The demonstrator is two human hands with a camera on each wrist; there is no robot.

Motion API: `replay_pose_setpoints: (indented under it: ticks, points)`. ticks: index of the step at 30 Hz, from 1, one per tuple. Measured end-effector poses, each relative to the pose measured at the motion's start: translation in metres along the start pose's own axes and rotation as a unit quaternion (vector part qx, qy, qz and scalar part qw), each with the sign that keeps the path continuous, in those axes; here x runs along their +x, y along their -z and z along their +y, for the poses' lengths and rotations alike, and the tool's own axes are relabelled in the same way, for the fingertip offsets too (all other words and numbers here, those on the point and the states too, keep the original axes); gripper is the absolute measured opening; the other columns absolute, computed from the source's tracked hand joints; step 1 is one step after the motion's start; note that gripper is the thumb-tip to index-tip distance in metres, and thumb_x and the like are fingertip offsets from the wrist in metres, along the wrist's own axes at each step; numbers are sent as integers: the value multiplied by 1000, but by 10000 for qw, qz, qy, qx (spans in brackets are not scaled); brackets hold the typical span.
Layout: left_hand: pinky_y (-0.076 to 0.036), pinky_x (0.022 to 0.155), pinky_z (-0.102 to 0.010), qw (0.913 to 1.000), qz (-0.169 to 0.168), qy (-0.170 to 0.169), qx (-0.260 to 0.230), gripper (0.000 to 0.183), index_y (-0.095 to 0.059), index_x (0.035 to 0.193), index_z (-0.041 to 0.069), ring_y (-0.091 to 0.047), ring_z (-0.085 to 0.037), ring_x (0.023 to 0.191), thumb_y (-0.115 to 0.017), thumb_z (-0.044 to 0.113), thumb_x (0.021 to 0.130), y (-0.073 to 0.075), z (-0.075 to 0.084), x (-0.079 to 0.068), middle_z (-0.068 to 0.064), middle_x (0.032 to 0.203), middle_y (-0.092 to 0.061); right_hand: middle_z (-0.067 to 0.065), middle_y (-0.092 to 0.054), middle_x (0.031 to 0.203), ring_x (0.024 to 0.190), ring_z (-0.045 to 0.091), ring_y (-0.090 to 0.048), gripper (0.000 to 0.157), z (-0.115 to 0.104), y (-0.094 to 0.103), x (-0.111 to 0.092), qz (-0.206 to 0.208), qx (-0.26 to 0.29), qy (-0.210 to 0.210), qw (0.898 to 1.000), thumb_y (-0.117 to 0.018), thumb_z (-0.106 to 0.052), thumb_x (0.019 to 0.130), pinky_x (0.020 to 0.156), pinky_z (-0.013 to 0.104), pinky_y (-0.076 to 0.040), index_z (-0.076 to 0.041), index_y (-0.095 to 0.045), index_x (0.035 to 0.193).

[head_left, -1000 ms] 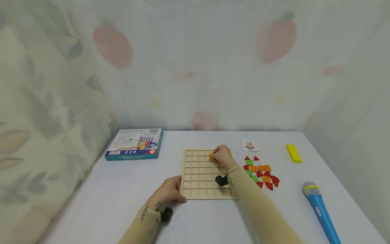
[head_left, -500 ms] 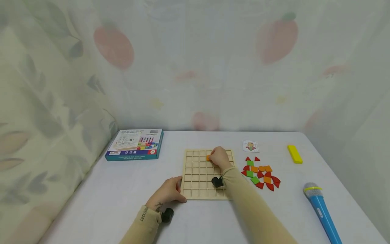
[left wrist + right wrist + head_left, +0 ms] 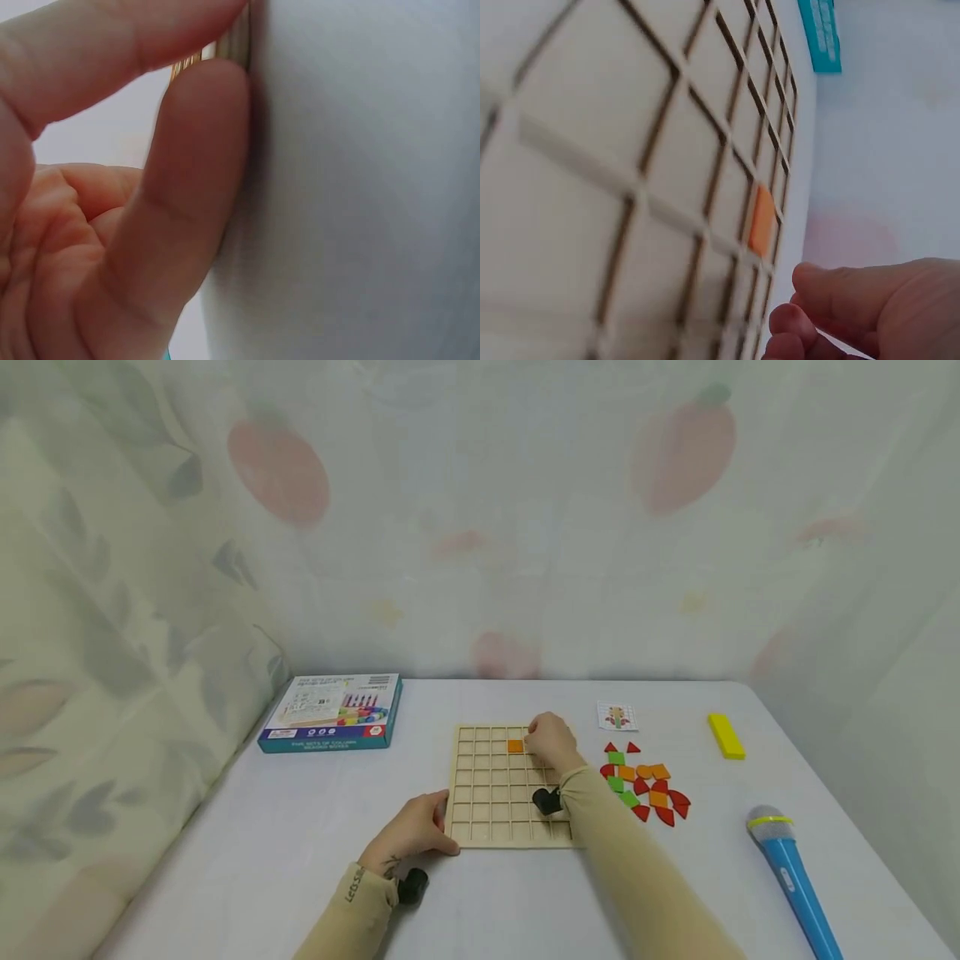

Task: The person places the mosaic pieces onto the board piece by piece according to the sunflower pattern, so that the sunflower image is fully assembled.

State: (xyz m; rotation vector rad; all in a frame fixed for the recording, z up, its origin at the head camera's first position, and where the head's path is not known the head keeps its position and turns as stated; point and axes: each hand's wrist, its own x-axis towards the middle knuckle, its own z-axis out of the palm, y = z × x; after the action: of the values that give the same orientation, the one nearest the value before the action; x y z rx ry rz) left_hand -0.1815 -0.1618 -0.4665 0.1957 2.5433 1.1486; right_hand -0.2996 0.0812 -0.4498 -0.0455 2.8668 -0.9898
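Note:
A pale wooden grid board point(image 3: 482, 791) lies flat on the white table. One orange square tile point(image 3: 515, 746) sits in a cell of its second row from the back, and in the right wrist view this orange tile point(image 3: 762, 220) lies down between the ridges. My right hand point(image 3: 553, 742) is just right of the tile, apart from it, with thumb and fingers loosely curled and nothing between them. At the board's near left corner, my left hand point(image 3: 411, 828) holds the edge; in the left wrist view the thumb point(image 3: 199, 142) and a finger meet the rim.
Right of the board lie loose red, green and orange tiles point(image 3: 627, 773), with a small picture card point(image 3: 617, 717) behind them. A yellow block point(image 3: 726, 737) and a blue microphone point(image 3: 791, 877) are farther right. A flat cardboard box point(image 3: 330, 712) lies back left.
The right hand moved left with the orange tile, let go of it in a cell, and has drawn back to the right. The left hand has stayed at the board's corner.

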Motion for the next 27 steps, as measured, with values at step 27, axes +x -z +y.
replay_pose_setpoints:
  ticks: [27]
  points:
    - [-35, 49, -26, 10000, -1, 21, -71, 93, -36, 138, -8, -44, -14, 55, -83, 5, 58, 1, 5, -3, -4, 66, -49, 24, -61, 108, 83, 32, -59, 37, 68, 50, -4, 203, -1568, -1319, 9786, -41, -11, 91, 64, 44, -47, 8, -54, 119]
